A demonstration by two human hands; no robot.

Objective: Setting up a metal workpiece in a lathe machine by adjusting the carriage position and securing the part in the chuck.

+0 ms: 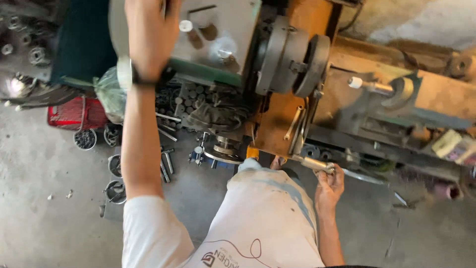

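I stand at an old lathe with a grey round chuck (292, 54) and an orange body (277, 124). My left hand (148, 30) is raised to the top of the grey-green headstock (218, 34), fingers spread, near a small white knob (185, 25); a dark band sits on the wrist. My right hand (328, 186) is low at the machine's front, closed around a short metal cylinder handle (315, 164). A thin shiny rod (364, 176) runs right from that hand.
A red crate (74, 116), a green plastic bag (110, 94), small tins of metal parts (85, 139) and loose bolts (166, 166) lie on the concrete floor at left. A lever with a white knob (355, 82) sticks out over the lathe bed at right.
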